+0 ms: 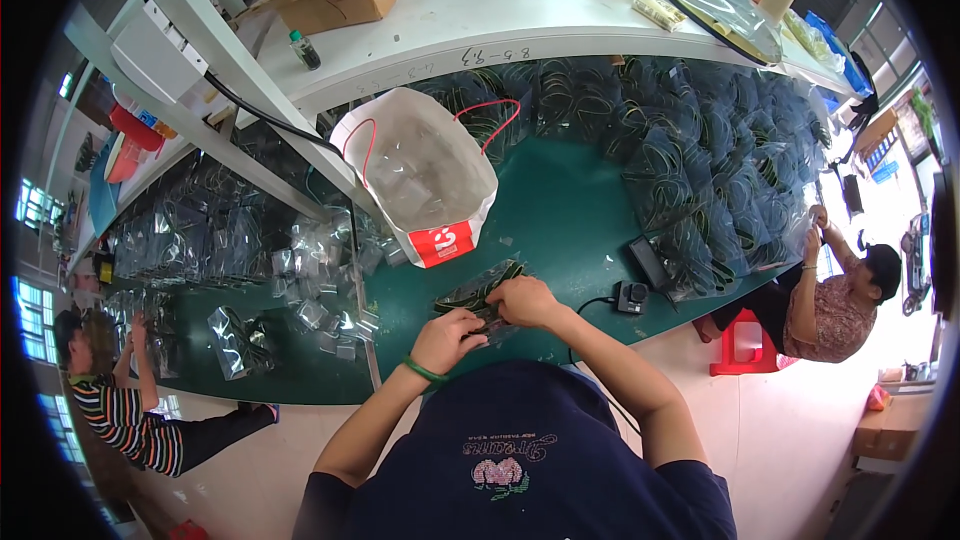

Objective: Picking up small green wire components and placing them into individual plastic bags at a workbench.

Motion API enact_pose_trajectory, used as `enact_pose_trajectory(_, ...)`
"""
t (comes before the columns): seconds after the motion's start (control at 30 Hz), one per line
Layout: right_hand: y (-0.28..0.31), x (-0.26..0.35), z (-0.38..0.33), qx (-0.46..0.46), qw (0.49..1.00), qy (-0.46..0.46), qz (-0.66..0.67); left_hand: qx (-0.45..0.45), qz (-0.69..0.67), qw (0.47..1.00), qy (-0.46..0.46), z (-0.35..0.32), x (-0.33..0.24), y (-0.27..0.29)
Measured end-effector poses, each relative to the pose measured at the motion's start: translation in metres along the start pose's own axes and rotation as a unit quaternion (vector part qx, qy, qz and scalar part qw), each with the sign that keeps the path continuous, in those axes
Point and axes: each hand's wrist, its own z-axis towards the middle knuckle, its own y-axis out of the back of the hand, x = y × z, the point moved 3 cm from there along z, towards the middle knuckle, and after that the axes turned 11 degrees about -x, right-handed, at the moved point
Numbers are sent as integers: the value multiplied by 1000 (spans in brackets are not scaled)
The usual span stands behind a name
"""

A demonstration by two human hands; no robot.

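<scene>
On the green tabletop in front of me lies a clear plastic bag (468, 289) with something dark, edged in yellow-green, inside it. The fingers of my left hand (447, 342) are curled at the bag's near edge, and a green bangle circles that wrist. My right hand (525, 302) is bent over the bag's right side and pinches it. Just beyond the bag stands a white paper carrier bag (420, 150) with red cord handles, its top gaping. Small clear packets (318, 278) lie scattered to the left.
Piles of filled plastic bags (700, 160) cover the table's right and far side. A black box (650, 265) and a small camera (631, 297) sit right of my hands. A white shelf (420, 35) crosses the back. Co-workers sit at left and right.
</scene>
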Motion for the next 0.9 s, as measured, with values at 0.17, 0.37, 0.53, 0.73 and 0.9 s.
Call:
enact_pose_trajectory(0.17,22,13,-2,60,998,4,2,-61,116,989,-62,5,-5,37)
enact_pose_trajectory(0.37,14,14,5,111,992,32,-42,-19,244,961,-128,-5,8,25)
enact_pose_trajectory(0.53,2,22,5,101,990,15,-98,-22,281,955,-96,-11,5,13)
enact_pose_trajectory(0.73,-1,17,4,111,989,36,-95,-32,255,963,-76,-20,2,10)
enact_pose_trajectory(0.9,-1,14,-3,92,992,29,-83,-14,236,970,-51,-25,3,10)
